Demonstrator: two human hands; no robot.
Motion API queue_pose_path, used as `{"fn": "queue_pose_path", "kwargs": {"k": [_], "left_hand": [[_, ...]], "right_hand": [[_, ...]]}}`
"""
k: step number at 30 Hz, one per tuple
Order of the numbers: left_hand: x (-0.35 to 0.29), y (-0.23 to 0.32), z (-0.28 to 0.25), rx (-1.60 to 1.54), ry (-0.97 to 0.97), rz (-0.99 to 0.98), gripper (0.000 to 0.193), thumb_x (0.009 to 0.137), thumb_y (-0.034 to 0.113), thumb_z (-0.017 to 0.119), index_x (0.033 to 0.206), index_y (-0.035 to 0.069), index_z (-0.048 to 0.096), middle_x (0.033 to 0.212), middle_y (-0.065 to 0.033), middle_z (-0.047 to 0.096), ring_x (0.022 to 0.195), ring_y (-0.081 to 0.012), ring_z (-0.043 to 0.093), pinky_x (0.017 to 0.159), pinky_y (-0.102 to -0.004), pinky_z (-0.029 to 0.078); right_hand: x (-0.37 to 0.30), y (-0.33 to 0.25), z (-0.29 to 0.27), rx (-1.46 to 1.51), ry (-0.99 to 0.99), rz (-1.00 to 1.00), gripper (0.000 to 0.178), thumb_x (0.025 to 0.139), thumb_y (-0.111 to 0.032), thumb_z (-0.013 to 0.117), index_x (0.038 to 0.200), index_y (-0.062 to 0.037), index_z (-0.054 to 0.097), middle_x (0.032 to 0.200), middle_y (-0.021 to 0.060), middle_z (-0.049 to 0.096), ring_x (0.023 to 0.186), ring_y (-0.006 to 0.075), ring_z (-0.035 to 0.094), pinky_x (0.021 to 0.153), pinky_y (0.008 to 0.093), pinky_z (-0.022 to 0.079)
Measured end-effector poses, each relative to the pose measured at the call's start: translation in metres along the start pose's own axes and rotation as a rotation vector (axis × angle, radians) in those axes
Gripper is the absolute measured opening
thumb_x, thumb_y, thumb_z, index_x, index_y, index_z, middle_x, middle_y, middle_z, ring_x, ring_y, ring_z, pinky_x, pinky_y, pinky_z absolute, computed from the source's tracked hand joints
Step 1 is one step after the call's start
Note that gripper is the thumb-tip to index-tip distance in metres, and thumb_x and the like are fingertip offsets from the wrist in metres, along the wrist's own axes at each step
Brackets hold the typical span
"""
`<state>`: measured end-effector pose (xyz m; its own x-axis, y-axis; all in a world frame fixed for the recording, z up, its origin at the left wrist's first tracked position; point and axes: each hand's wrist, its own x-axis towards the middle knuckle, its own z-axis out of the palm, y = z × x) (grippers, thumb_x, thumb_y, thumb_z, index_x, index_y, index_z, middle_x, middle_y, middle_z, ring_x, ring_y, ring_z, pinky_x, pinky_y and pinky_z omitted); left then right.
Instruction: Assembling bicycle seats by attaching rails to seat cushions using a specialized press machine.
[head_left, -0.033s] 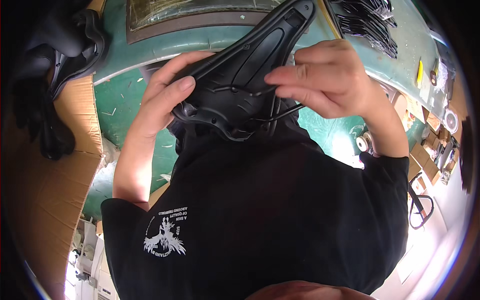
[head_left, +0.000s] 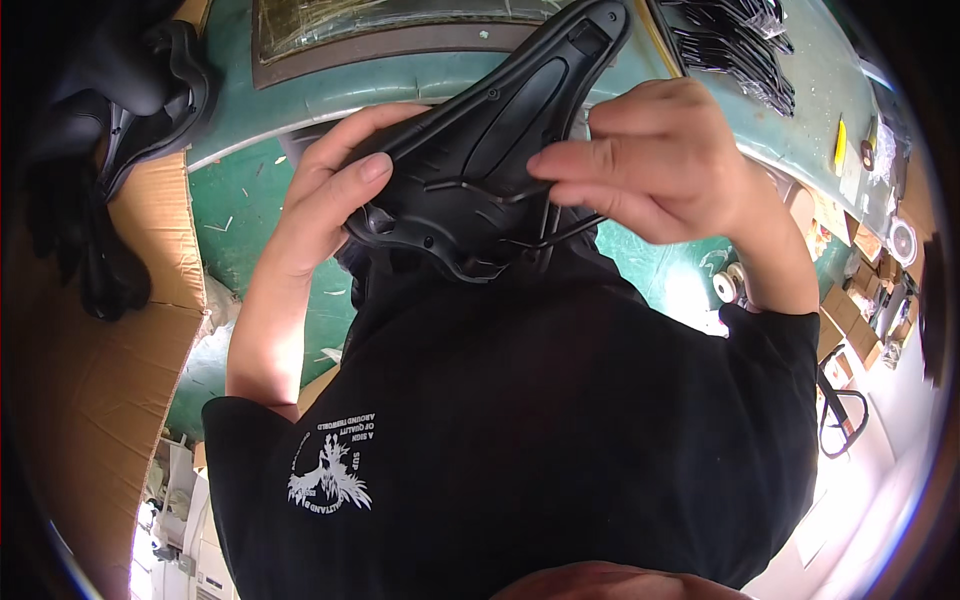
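Note:
A black bicycle saddle (head_left: 510, 125) is tilted in front of my chest with its underside showing and its narrow nose pointing up and to the right. My left hand (head_left: 335, 180) grips its wide rear end, thumb on the underside and fingers behind the far edge. Between the thumb and fingers of my right hand (head_left: 650, 170) is a bent black metal saddle rail (head_left: 562, 236). Its two prongs reach left over the saddle's underside. I cannot tell whether the prong tips sit in the saddle or only lie against it; my fingers hide the rail's other end.
Beyond the saddle is a green-topped table (head_left: 400, 82) with a dark-framed panel (head_left: 370, 45). A pile of black rails (head_left: 735, 55) lies at the far right, near a yellow-handled tool (head_left: 840, 145). To the left, more black saddles (head_left: 165, 90) stand by an open cardboard box (head_left: 150, 270).
My right hand has dipped slightly, and the rail's prongs have shifted a little over the saddle's underside. The left hand and the saddle look the same.

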<state>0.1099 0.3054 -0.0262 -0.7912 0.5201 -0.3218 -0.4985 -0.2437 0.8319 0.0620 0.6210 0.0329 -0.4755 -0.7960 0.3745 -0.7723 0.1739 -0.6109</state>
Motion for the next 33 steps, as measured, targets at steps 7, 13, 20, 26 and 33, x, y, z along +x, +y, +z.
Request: {"fn": "queue_pose_path", "kwargs": {"k": [7,13,20,26,33], "left_hand": [[0.001,0.014,0.017,0.049,-0.014,0.018,0.061,0.094,0.03,0.07,0.142,-0.006,0.059,0.134,-0.0151,0.068,0.125,-0.022,0.064,0.11,-0.0348,0.047],[-0.002,-0.003,0.009,0.067,-0.028,0.017,0.063,0.091,0.034,0.07,0.141,-0.004,0.061,0.13,-0.0126,0.068,0.121,-0.0199,0.064,0.108,-0.0334,0.047],[0.0,-0.004,0.01,0.121,-0.051,0.046,0.063,0.091,0.034,0.069,0.141,-0.004,0.062,0.129,-0.0121,0.069,0.12,-0.0192,0.064,0.106,-0.033,0.047],[0.003,0.0,0.011,0.168,-0.057,0.059,0.059,0.091,0.029,0.069,0.14,-0.003,0.062,0.126,-0.0113,0.07,0.117,-0.0185,0.065,0.104,-0.0318,0.048],[0.0,-0.006,0.01,0.179,-0.017,0.07,0.06,0.091,0.028,0.067,0.141,-0.006,0.06,0.131,-0.0146,0.068,0.123,-0.022,0.063,0.109,-0.0348,0.046]], "right_hand": [[0.014,-0.017,-0.011,0.017,-0.053,-0.098,0.025,0.083,-0.017,0.088,0.102,-0.0035,0.081,0.061,0.0005,0.048,0.045,0.018,0.049,0.042,0.0344,0.034],[0.002,-0.005,0.022,0.055,0.083,-0.061,0.021,0.082,-0.017,0.087,0.098,-0.0048,0.08,0.062,0.0009,0.049,0.046,0.0189,0.049,0.043,0.0349,0.035],[0.009,-0.003,0.027,0.025,0.065,-0.07,0.02,0.081,-0.019,0.087,0.095,-0.0075,0.079,0.063,0.0,0.05,0.048,0.0196,0.05,0.044,0.0345,0.035],[0.015,-0.004,0.028,0.009,0.073,0.0,0.012,0.083,-0.022,0.084,0.09,-0.0165,0.076,0.064,0.0,0.047,0.051,0.0234,0.055,0.044,0.0398,0.039],[0.03,0.01,0.029,0.055,0.016,-0.115,0.011,0.086,-0.023,0.083,0.09,-0.0156,0.075,0.063,-0.0003,0.045,0.05,0.0235,0.052,0.044,0.0388,0.038]]}}
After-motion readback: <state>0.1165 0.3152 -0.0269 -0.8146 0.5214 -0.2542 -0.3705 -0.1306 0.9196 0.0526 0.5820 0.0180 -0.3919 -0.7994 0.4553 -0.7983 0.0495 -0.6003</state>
